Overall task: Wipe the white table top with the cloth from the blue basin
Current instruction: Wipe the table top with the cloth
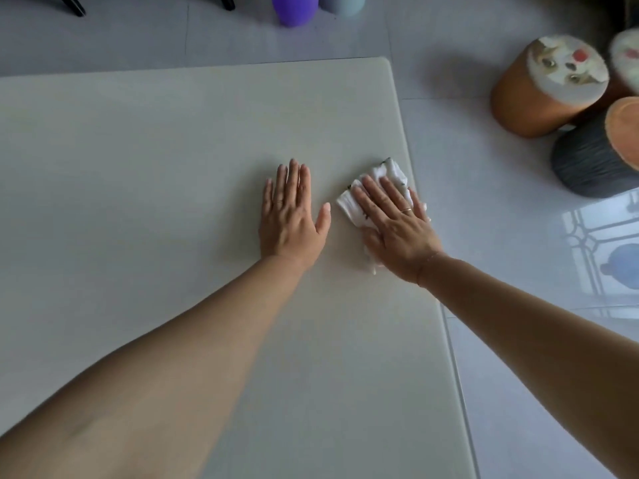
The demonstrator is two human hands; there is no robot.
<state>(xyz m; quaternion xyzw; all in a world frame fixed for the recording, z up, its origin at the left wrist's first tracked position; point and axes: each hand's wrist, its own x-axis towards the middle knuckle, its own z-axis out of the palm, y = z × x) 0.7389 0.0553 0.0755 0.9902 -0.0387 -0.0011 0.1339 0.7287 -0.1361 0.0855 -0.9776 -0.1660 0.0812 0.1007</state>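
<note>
while the left hand (292, 216) is laid flat and empty on the smooth white table top (138, 174), fingers spread, the crumpled white cloth (373, 188) is pressed down near the table's right edge under the flat, open right hand (397, 229). no readable writing is shown; a cat face is printed on the round orange stool (546, 88).

The tabletop (155, 160) was a plain off-white, and the cloth (377, 183) on it was white with small dark flecks along its edges. The floor (484, 236) was pale grey tile. Beside it stood an orange stool (525, 102) with a cat print on top, a dark grey ribbed stool (584, 160) with an orange top, and a purple object (294, 8).
</note>
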